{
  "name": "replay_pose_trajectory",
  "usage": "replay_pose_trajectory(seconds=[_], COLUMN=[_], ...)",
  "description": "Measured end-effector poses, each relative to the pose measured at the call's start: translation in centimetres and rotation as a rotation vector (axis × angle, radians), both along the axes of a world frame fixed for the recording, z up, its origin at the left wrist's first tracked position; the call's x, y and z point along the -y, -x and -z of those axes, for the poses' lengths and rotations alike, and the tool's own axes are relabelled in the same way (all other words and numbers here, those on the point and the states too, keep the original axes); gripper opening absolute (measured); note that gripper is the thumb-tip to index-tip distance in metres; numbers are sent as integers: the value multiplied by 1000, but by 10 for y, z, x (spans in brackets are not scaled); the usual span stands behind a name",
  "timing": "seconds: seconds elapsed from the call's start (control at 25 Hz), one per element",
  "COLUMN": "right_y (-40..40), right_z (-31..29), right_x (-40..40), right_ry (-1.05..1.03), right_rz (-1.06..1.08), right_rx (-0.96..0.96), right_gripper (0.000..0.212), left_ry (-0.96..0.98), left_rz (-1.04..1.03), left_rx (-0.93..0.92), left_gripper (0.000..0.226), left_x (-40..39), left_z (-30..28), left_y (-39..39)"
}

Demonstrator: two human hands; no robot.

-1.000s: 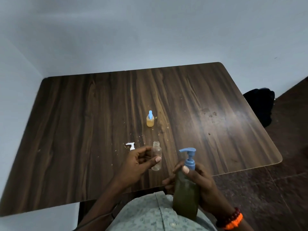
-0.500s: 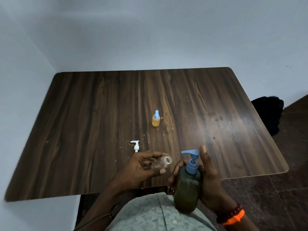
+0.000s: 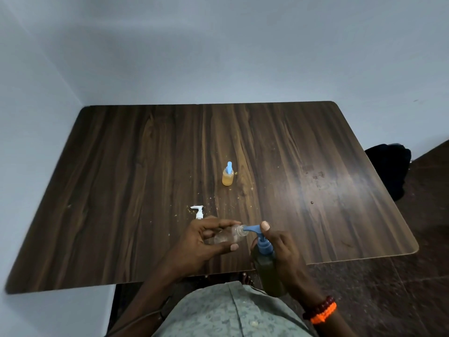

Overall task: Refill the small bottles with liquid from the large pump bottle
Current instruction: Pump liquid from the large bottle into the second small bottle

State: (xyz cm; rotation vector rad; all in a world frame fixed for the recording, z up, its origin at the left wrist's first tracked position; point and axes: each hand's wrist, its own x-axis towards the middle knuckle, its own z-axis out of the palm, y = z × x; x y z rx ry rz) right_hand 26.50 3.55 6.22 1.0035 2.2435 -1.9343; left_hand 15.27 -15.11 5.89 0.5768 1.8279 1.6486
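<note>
left hand [image 3: 206,242] grips clear small bottle [image 3: 228,235] | right hand [image 3: 281,249] grips pump bottle [image 3: 267,266] at lower desk [image 3: 121,190] edge | wide bare desk above

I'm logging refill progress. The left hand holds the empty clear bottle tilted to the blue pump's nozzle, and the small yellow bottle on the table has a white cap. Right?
Not quite. In the head view the small yellow bottle wears a blue cap; the white pump top lies loose on the table. The rest holds: the left hand tilts the clear bottle to the blue pump.
</note>
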Motion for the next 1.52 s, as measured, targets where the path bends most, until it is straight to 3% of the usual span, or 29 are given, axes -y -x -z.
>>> replay_pose_trajectory(seconds=[0.16,0.48,0.72,1.0,1.52], right_y=[-2,8,0,7,8], right_z=[6,8,22,16,12], right_x=[2,7,8,8,10], right_ry=[12,0,-40,-29,-56], right_rz=[12,-37,20,-43,-29], right_rx=[-7,-78,0,-92,-139], right_gripper=[57,84,67,87,77], left_ry=[15,28,73,89,88], left_rz=[13,16,59,47,59], left_rx=[-16,4,-18,-19,-39], left_gripper=[42,39,40,39,39], left_x=[0,-1,0,2,0], left_z=[1,4,6,6,5], left_y=[0,0,1,4,6])
